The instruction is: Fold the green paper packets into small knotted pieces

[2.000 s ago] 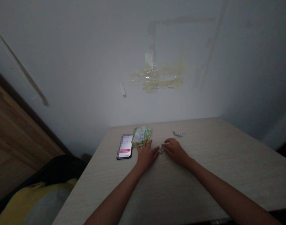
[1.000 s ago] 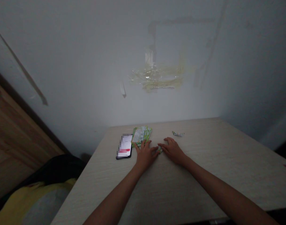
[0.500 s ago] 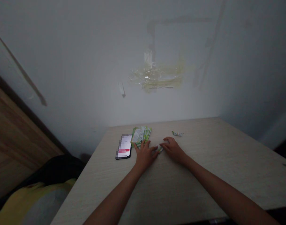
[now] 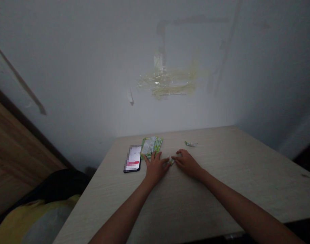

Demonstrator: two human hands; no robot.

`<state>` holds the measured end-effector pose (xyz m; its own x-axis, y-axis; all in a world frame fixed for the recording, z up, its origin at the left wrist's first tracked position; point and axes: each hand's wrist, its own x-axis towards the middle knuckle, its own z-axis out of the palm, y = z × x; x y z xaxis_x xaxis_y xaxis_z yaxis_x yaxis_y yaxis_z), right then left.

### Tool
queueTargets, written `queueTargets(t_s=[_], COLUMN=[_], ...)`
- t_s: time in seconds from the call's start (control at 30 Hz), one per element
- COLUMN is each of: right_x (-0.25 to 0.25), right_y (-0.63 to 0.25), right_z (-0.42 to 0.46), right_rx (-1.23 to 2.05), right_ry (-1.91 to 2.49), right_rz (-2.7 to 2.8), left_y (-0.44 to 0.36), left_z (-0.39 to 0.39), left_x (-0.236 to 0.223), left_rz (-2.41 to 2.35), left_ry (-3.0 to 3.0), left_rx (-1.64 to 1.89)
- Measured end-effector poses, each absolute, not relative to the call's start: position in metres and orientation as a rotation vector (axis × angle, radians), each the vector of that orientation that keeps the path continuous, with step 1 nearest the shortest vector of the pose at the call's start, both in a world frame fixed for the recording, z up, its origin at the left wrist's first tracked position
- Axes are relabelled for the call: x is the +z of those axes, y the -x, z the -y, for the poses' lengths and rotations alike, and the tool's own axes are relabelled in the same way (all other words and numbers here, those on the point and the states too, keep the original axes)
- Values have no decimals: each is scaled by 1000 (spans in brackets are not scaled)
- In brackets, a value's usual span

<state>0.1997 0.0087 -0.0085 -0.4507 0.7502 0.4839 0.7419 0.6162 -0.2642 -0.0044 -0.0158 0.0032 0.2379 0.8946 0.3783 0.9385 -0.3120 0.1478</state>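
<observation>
A small green-and-white packet (image 4: 171,161) lies low over the table between my two hands. My left hand (image 4: 156,166) pinches its left side between thumb and forefinger, while the other fingers spread toward the stack of green-and-white packets (image 4: 150,146). My right hand (image 4: 186,160) has its fingers closed at the packet's right side, and the fingertips partly cover it. A twisted green-and-white wrapper (image 4: 190,144) lies apart, beyond my right hand.
Left of the stack lies a phone (image 4: 133,159) with its screen lit. The pale wooden table (image 4: 221,152) meets a wall (image 4: 99,84) with peeling tape. Down to the left, past the table's edge, are a yellow-and-grey cloth item (image 4: 35,220) and a dark bundle.
The view has shifted slightly, moving everything a little to the left. Both hands stay at the small packet, whose visible part has changed a little in shape.
</observation>
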Motion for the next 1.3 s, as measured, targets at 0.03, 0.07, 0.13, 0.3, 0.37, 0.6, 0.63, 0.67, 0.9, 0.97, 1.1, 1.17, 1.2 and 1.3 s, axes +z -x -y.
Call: queueTargets(t_s=[0.03, 0.07, 0.13, 0.3, 0.37, 0.6, 0.63, 0.67, 0.9, 0.97, 1.1, 1.17, 1.2, 1.3], right_x=[-9, -9, -9, -14, -17, -14, -13, -12, -10, -7, -2, 0, 1, 3], right_y=[-200, -201, -202, -203, -204, -206, -206, -206, -206, -206, -206, -206, -206, -203], right_z=[-8, -7, -7, -13, -15, -9, -8, -8, -8, -7, -6, -6, -5, -3], right_rx=[33, 48, 81, 169, 196, 207, 203, 200, 117, 73, 30, 44, 54, 64], right_ry=[1156, 1146, 1130, 1195, 1235, 1173, 1159, 1147, 1189, 1194, 1165, 1122, 1096, 1027], right_rz=[2262, 2243, 2204, 2121, 2091, 2096, 2090, 2086, 2123, 2144, 2172, 2193, 2205, 2248], left_y=[4, 4, 4, 3, 3, 3, 3, 4, 8, 9, 11, 12, 12, 12], left_z=[16, 16, 16, 16, 17, 18, 17, 17, 16, 16, 18, 18, 18, 17], left_x=[3, 3, 3, 3, 4, 7, 7, 6, 3, 5, 10, 11, 11, 10], left_rz=[1776, 1778, 1776, 1774, 1779, 1822, 1818, 1808, 1724, 1703, 1667, 1669, 1672, 1674], left_ry=[2382, 2380, 2378, 2369, 2370, 2383, 2382, 2380, 2372, 2381, 2405, 2400, 2398, 2397], left_rx=[-604, -602, -603, -620, -621, -576, -575, -576, -618, -636, -639, -639, -638, -643])
